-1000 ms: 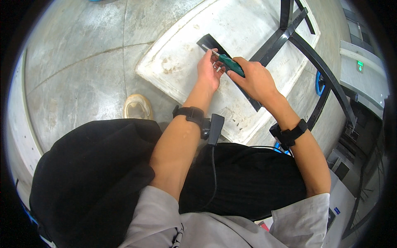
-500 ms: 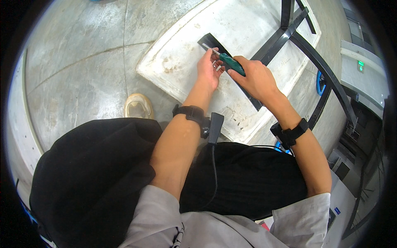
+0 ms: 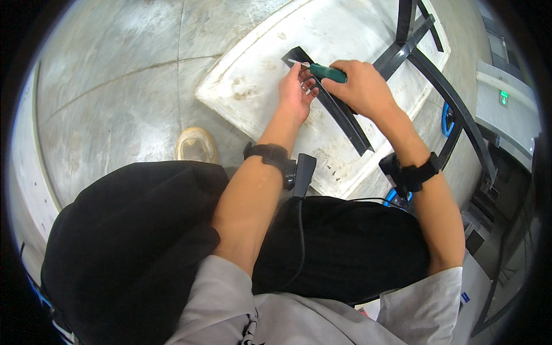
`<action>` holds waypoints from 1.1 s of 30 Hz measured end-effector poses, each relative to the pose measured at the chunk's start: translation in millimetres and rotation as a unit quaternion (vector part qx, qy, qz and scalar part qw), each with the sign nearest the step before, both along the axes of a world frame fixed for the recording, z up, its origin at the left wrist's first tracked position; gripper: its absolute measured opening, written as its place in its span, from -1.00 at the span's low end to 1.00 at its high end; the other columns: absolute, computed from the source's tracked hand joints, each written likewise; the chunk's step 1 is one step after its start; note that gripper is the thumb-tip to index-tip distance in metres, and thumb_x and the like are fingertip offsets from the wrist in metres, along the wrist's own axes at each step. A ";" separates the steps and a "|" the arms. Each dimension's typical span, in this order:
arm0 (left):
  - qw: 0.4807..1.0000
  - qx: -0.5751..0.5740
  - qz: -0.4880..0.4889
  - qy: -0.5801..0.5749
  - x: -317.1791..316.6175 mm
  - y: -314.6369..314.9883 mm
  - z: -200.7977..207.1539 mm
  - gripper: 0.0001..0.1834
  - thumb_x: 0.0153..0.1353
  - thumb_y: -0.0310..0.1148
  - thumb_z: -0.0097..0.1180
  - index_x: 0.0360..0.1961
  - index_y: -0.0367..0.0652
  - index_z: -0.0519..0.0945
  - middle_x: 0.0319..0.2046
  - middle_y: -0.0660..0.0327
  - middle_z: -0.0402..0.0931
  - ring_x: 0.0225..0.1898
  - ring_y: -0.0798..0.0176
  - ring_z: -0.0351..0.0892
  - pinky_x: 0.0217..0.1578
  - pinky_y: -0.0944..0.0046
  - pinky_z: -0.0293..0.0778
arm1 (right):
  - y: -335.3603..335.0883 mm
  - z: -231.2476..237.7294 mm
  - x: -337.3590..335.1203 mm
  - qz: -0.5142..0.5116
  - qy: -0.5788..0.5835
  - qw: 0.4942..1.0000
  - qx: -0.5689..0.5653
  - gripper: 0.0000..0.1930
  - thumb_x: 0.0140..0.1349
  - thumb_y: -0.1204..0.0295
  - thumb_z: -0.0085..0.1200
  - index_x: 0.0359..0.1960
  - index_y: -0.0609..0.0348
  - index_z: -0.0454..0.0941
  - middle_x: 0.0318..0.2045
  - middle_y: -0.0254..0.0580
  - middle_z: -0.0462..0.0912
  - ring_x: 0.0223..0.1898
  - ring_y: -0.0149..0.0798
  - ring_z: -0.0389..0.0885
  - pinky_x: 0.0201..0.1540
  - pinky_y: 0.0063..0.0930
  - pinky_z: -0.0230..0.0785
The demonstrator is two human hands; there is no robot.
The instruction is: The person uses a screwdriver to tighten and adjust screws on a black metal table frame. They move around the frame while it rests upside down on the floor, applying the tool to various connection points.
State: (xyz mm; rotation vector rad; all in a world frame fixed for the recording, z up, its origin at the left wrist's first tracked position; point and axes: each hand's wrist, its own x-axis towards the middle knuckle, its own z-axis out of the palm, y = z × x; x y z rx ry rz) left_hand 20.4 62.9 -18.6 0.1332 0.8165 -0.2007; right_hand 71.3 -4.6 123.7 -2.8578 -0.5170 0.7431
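A screwdriver with a green handle (image 3: 329, 73) and a bright metal shaft is gripped in my right hand (image 3: 366, 89), its tip pointing left. Thumb and forefinger of my left hand (image 3: 296, 92) pinch at the shaft near the tip, while the other fingers curl loosely. Below both hands lies a black angled metal bar (image 3: 345, 123), slanting across a scuffed white board (image 3: 247, 98). The screwdriver's tip is over the bar's far end. Whether a screw sits at that tip is too small to make out.
A black metal frame (image 3: 397, 54) with a curved leg (image 3: 454, 103) stands on the board's right side. Grey tiled floor (image 3: 121, 86) surrounds the board, and a pale shoe (image 3: 195, 144) is at its left. A black cable (image 3: 302, 241) hangs from my left wrist device.
The screwdriver has turned flatter, its handle swinging slightly up and right with my right hand. My left hand stays at the shaft. The whole view has shifted slightly.
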 end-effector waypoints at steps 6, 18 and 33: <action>1.000 -0.002 0.010 -0.003 0.7 3.7 -1.3 -0.81 0.17 -0.18 -0.07 -0.34 -0.02 0.48 -0.50 0.39 0.37 -0.48 0.42 0.29 -0.44 0.33 0.28 | 29.2 6.9 35.0 0.121 -0.043 0.990 -0.065 -0.70 -0.09 0.27 0.07 -0.37 0.23 0.57 -0.54 0.05 0.56 -0.47 0.02 0.55 -0.34 -0.32 0.40; 0.989 -0.114 0.090 -0.022 10.3 -5.1 2.6 -0.76 0.19 -0.09 -0.08 -0.30 0.02 0.45 -0.48 0.43 0.36 -0.44 0.45 0.27 -0.41 0.35 0.25 | 45.0 -3.8 48.3 0.206 -0.007 0.978 -0.043 -0.82 -0.11 0.42 0.05 -0.54 0.31 0.51 -0.66 0.00 0.53 -0.56 -0.09 0.56 -0.54 -0.33 0.39; 0.989 -0.114 0.096 -0.002 13.8 -4.2 1.8 -0.77 0.13 -0.14 0.05 -0.37 -0.05 0.52 -0.54 0.45 0.32 -0.47 0.48 0.26 -0.44 0.39 0.25 | 51.0 -11.5 41.6 0.129 0.064 0.969 -0.203 -0.77 -0.06 0.39 0.04 -0.45 0.35 0.49 -0.61 0.01 0.51 -0.55 -0.10 0.53 -0.48 -0.33 0.37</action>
